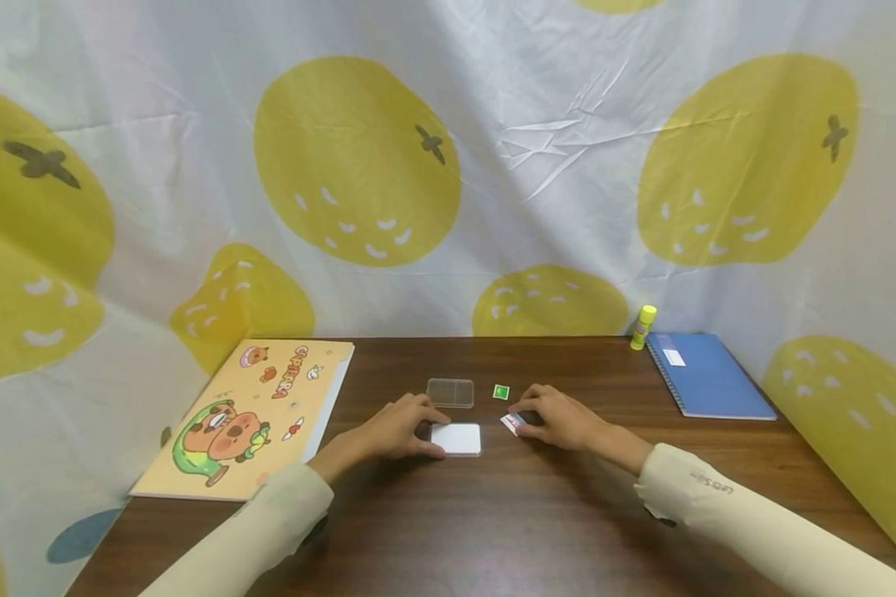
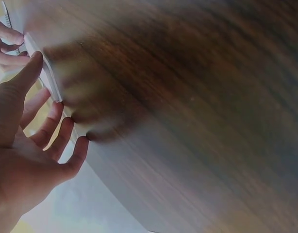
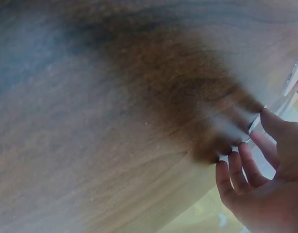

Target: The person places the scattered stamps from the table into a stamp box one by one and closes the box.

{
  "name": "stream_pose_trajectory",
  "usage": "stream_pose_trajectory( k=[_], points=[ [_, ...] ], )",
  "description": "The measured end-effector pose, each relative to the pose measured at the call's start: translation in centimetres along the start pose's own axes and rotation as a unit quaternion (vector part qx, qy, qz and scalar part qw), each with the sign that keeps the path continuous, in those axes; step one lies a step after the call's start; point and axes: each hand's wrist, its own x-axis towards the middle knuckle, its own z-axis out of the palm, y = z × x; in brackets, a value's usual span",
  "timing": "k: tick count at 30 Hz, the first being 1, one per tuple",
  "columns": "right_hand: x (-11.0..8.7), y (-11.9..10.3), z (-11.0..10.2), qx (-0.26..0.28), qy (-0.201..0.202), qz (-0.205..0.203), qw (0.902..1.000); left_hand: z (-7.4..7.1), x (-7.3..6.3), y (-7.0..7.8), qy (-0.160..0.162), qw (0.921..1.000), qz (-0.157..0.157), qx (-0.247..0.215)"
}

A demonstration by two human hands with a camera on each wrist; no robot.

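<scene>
In the head view a white rectangular block with a clear rim, like a small box of cards (image 1: 459, 439), lies flat on the table. My left hand (image 1: 401, 427) holds its left end, thumb at the near edge and fingers at the far edge. My right hand (image 1: 560, 417) pinches a small printed card (image 1: 511, 424) with white, red and blue on it, close over the wood. In the left wrist view the box's side (image 2: 51, 80) shows between thumb and fingers. The right wrist view shows only a thin edge of the card (image 3: 256, 121) at the fingertips.
Beyond the box lie a clear plastic lid (image 1: 450, 393) and a small green square sticker (image 1: 501, 392). A capybara folder (image 1: 299, 414) lies at left. At the back right a yellow glue stick (image 1: 643, 327) stands beside a blue spiral notebook (image 1: 717, 381). A fruit-print curtain (image 1: 538, 232) encloses the table.
</scene>
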Motion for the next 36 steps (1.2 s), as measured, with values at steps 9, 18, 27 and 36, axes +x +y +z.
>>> stream_pose_trajectory(
  k=[9,18,27,36],
  points=[
    [0.21,-0.37,-0.09,0.011,0.003,0.029,0.9995,-0.06,0.00,0.15,0.006,0.9999,-0.007,-0.011],
    [0.46,-0.26,-0.39,0.026,-0.008,0.005,0.9996,0.17,-0.05,0.06,0.009,0.9999,-0.013,-0.004],
    [0.51,-0.43,-0.79,0.039,-0.029,-0.006,0.9988,0.43,-0.05,-0.18,0.011,0.9998,-0.014,-0.009],
    [0.39,-0.54,-0.84,0.045,-0.017,-0.017,0.9987,0.42,0.00,-0.18,0.013,0.9998,-0.015,-0.008]
  ],
)
